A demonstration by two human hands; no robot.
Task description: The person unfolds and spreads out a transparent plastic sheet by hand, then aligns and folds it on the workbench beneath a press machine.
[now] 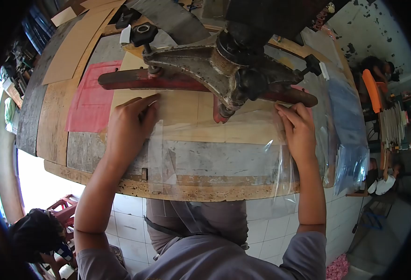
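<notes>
A clear plastic sheet (162, 161) stretches between my two hands, over the workbench and down past its front edge. My left hand (131, 119) pinches its left side, fingertips close to the red bar of the press. On the other side, my right hand (299, 126) is closed on the sheet's right edge with thumb and fingers together. Above the sheet stands a metal press head (191, 60) with a long red bar (126, 79) beneath it. Tan paper or board (182, 123) lies under the plastic, partly hidden by the press.
A red sheet (89, 100) lies on the wooden workbench (88, 151) at left. Brown cardboard (70, 53) lies farther back. Bluish clear plastic sheets (348, 116) hang over the right end. Other people (32, 238) are at lower left and far right, near an orange chair (371, 91).
</notes>
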